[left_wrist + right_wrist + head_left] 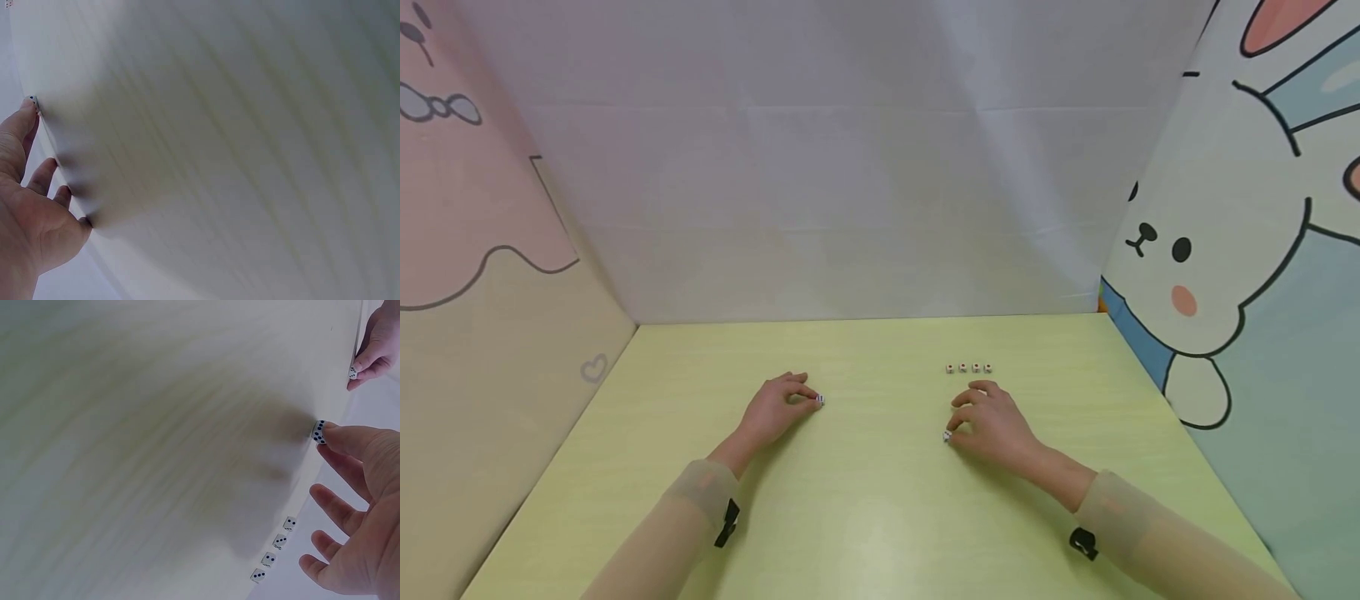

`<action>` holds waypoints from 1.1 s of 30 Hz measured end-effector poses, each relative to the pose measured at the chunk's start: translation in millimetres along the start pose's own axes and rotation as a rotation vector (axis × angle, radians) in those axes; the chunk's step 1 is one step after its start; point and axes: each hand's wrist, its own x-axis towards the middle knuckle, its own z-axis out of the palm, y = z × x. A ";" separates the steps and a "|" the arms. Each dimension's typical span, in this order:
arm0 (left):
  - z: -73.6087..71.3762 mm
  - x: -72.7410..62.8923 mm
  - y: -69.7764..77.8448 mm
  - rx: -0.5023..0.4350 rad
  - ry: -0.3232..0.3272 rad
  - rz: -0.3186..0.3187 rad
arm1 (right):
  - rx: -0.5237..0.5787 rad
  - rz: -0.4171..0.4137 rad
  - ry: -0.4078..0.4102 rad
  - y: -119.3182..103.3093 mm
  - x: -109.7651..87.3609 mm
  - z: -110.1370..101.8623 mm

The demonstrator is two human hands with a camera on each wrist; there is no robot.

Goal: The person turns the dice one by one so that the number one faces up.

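Observation:
My left hand pinches a small white die between thumb and forefinger, low over the left part of the table. In the left wrist view that die shows dark pips at the fingertips. My right hand pinches another white die by thumb and forefinger, its other fingers spread apart. Dark pips on this die face the right wrist camera. Just beyond the right hand, several white dice stand in a spaced row on the table.
The pale yellow-green table ends at a white cloth backdrop. A pink and cream panel borders the left side, and a panel with a cartoon rabbit the right. Each sleeve has a black strap piece at the wrist.

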 end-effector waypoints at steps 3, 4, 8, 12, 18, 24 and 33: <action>-0.4 0.2 0.4 0.000 0.001 -0.001 | -0.006 0.006 -0.006 0.1 0.8 1.1; -0.4 0.3 0.5 0.000 0.001 -0.002 | -0.009 0.007 -0.006 0.0 1.0 1.4; -0.3 0.5 0.4 -0.001 0.003 -0.002 | -0.012 0.007 -0.004 -0.6 1.5 1.8; 0.2 0.8 -0.9 0.001 0.003 -0.001 | -0.002 0.005 0.010 -0.6 1.9 1.0; 1.5 0.4 -2.4 -0.005 -0.002 -0.005 | 0.172 0.046 0.092 0.2 2.7 -8.6; 1.2 0.0 -2.8 -0.016 0.003 -0.004 | 0.540 0.121 0.108 -0.5 6.1 -22.7; 0.9 0.7 -2.3 -0.017 0.002 -0.003 | 0.797 0.243 0.140 -4.7 11.6 -25.6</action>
